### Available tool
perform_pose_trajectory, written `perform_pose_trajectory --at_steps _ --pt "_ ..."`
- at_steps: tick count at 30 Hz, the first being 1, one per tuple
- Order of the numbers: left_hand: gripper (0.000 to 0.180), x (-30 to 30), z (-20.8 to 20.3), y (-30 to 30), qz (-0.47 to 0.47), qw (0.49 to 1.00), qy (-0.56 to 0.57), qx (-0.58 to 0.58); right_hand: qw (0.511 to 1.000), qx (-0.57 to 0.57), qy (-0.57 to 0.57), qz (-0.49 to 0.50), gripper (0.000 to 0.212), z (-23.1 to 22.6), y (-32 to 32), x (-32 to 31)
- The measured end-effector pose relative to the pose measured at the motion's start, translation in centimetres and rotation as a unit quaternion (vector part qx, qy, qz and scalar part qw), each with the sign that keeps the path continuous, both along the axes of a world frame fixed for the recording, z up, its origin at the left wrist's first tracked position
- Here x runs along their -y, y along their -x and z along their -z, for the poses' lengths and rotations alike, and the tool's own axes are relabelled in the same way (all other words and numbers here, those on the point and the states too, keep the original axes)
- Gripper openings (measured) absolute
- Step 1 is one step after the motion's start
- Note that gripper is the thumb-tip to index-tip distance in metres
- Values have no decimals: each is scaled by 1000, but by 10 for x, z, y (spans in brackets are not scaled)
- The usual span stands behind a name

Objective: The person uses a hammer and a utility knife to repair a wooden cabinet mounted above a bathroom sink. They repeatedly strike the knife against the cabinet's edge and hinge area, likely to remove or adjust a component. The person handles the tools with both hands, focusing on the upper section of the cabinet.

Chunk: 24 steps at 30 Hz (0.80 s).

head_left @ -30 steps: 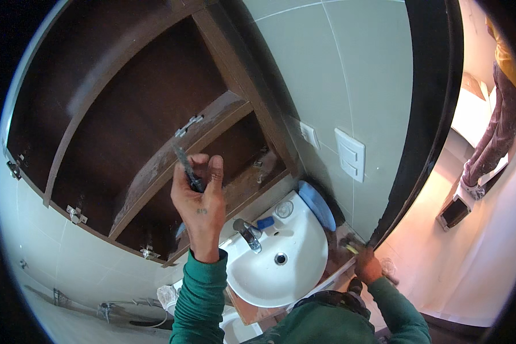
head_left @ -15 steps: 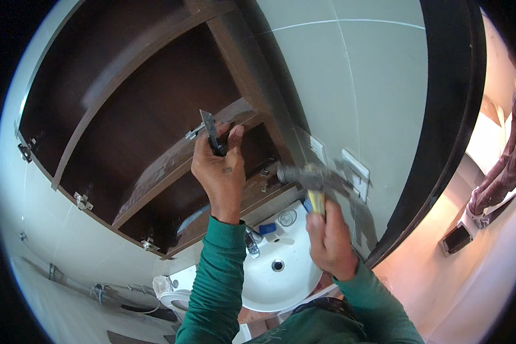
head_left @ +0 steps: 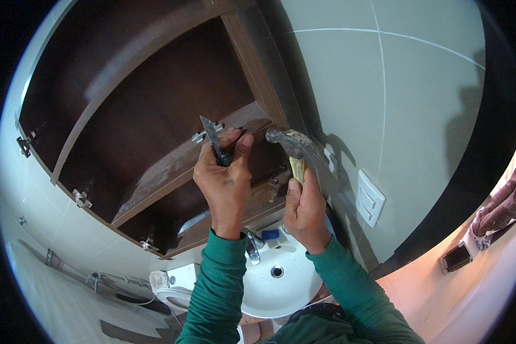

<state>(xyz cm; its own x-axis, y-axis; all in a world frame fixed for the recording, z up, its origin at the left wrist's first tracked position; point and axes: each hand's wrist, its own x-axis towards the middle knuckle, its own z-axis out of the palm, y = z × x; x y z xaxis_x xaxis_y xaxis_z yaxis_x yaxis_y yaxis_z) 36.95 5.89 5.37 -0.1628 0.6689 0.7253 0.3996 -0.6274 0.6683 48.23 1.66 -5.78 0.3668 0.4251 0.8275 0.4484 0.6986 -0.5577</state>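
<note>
In front of the dark brown cabinet (head_left: 169,97), my left hand (head_left: 226,186) is closed around a utility knife with a grey slanted blade (head_left: 211,137). The thumb and fingertips come together near a shelf edge (head_left: 261,129). Whether they pinch something small too, I cannot make out. My right hand (head_left: 308,215) grips a claw hammer (head_left: 295,143) by its yellow handle, upright, with its worn metal head just right of the left fingertips and apart from them. Beside the blade, a metal hinge (head_left: 198,137) sits on the cabinet divider.
Below my hands is a white washbasin (head_left: 281,298) with a chrome faucet (head_left: 252,246) and a blue object (head_left: 270,234) on its rim. A wall switch (head_left: 370,198) is on the right tiled wall. More hinges (head_left: 82,198) line the cabinet edge. At far right, another person's leg (head_left: 501,209) shows.
My right hand has brought the hammer up and left, nearer to the left fingertips. The left hand stays almost in place with the knife. The view has shifted somewhat.
</note>
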Motion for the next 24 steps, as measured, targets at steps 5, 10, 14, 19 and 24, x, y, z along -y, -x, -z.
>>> perform_pose_trajectory --at_steps 5,10,14,19,24 --pt "23 3 0 0 -8 1000 7 4 1000 6 8 25 28 1 3 17" --pt "23 1 1 -4 8 1000 -7 7 995 -53 85 -18 18 -2 3 5" --pt "24 -5 3 -1 9 1000 -19 -1 996 -43 73 -30 19 -10 1 19" --pt "29 8 -3 10 46 999 19 0 998 -21 49 -26 19 4 6 34" --pt "28 3 1 19 10 996 -42 -77 998 -35 55 -14 24 9 5 34"
